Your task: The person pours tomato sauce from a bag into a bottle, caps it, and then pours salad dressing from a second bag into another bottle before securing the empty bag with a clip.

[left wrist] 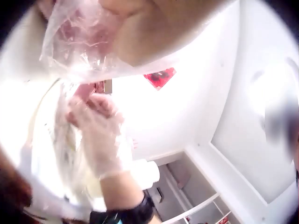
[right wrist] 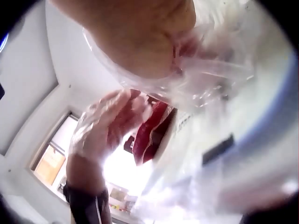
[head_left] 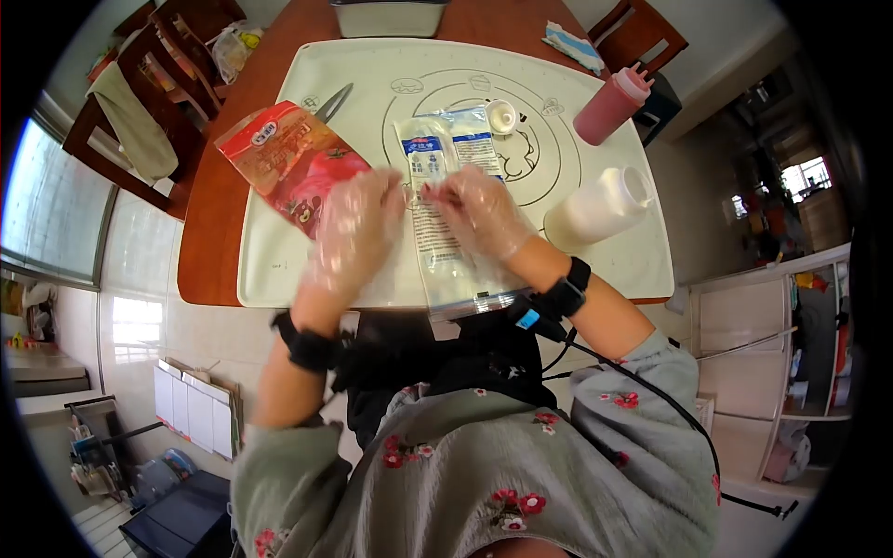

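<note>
Both hands wear loose clear plastic gloves and come together over the middle of the mat. My left hand (head_left: 358,223) has its fingers curled, fingertips right at the left edge of a long clear plastic packet (head_left: 433,232) with a blue label. From the other side, my right hand (head_left: 484,214) curls its fingers over the same packet, close to the left fingertips. I cannot tell whether either hand pinches the plastic. A second clear packet with a blue label (head_left: 473,141) overlaps the first. Left of them lies a red pouch (head_left: 293,163) with a tomato picture, partly behind the left hand.
On the white printed mat (head_left: 270,270) stand a bottle of red sauce (head_left: 609,110) and a white squeeze bottle (head_left: 595,209), both at the right. A white nozzle cap (head_left: 502,117) and scissors (head_left: 335,100) lie farther back. A metal tray (head_left: 389,19) sits at the table's far edge.
</note>
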Demonstrator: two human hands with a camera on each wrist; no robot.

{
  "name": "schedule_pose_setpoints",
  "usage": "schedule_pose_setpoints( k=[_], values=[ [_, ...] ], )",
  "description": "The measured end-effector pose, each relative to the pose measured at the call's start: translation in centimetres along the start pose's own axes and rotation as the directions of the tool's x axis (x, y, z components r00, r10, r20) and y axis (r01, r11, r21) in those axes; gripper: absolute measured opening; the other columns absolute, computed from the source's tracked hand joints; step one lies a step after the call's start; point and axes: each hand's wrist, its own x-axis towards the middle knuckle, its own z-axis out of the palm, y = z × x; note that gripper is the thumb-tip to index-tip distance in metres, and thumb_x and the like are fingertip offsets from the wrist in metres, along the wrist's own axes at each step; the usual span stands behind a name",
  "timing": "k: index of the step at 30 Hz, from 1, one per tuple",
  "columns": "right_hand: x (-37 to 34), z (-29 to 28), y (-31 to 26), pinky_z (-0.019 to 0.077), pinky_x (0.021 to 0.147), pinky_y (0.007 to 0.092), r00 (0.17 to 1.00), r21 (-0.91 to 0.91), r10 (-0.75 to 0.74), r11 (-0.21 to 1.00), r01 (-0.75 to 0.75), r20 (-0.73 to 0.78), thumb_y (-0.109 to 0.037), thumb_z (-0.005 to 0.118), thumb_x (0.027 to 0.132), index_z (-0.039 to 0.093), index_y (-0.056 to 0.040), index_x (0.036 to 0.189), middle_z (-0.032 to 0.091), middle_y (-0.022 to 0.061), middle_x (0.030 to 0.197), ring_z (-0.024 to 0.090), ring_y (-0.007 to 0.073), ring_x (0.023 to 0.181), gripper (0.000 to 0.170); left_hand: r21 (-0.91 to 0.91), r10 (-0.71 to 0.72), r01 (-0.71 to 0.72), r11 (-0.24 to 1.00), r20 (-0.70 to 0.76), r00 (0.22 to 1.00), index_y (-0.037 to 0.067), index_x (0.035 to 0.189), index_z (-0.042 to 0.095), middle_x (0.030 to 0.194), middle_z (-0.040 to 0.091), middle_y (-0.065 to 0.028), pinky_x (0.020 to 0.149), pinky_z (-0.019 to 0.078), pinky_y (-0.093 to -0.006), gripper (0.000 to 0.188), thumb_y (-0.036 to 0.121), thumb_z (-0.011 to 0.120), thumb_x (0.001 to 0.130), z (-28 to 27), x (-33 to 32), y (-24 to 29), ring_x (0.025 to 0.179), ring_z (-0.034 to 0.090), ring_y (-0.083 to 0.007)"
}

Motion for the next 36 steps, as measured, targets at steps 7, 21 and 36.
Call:
schedule_pose_setpoints(
  k=[7, 21, 36],
  values=[
    [-2.6, -0.8, -1.5, 0.0466, 0.059, 0.0407, 0.99, -0.08, -0.124, 0.988, 0.129, 0.061, -0.01, 0.07, 0.083, 0.06, -0.0031, 0.088, 0.052, 0.0126, 0.079, 0.056, 0.0303, 0.068, 0.014, 0.428, -0.009, -0.47, 0.772, 0.746, 0.665, 0.003, 0.091, 0.07, 0.087, 0.068, -0.0187, 0.074, 0.0525, -0.039, 0.027, 0.027, 0.068, 0.079, 2.7, 9.8, -4.1, 0.086, 0.066, -0.035],
    [-3.3, -0.4, -0.9, 0.048, 0.06, 0.0381, 0.959, -0.11, -0.279, 0.953, 0.282, 0.043, -0.006, 0.069, 0.072, 0.06, -0.0072, 0.085, 0.054, 0.0076, 0.082, 0.057, 0.0258, 0.075, 0.016, -0.192, -0.592, 0.802, 0.566, 0.582, 0.557, -0.001, 0.077, 0.061, 0.07, 0.06, -0.0095, 0.051, 0.0511, -0.0304, 0.02, 0.015, 0.067, 0.087, 5.3, 10.1, -5.0, 0.058, 0.059, -0.017],
    [-4.0, -0.7, -1.5, 0.0476, 0.065, 0.0381, 0.958, -0.209, -0.273, 0.935, 0.286, 0.092, -0.008, 0.066, 0.071, 0.061, -0.0043, 0.089, 0.054, 0.009, 0.082, 0.057, 0.0272, 0.082, 0.019, 0.414, -0.345, 0.164, 0.895, 0.41, 0.844, 0.0, 0.088, 0.07, 0.095, 0.066, -0.0247, 0.084, 0.0508, -0.0448, 0.03, 0.026, 0.056, 0.088, 4.5, 9.3, -3.7, 0.091, 0.064, -0.04]
  ],
)
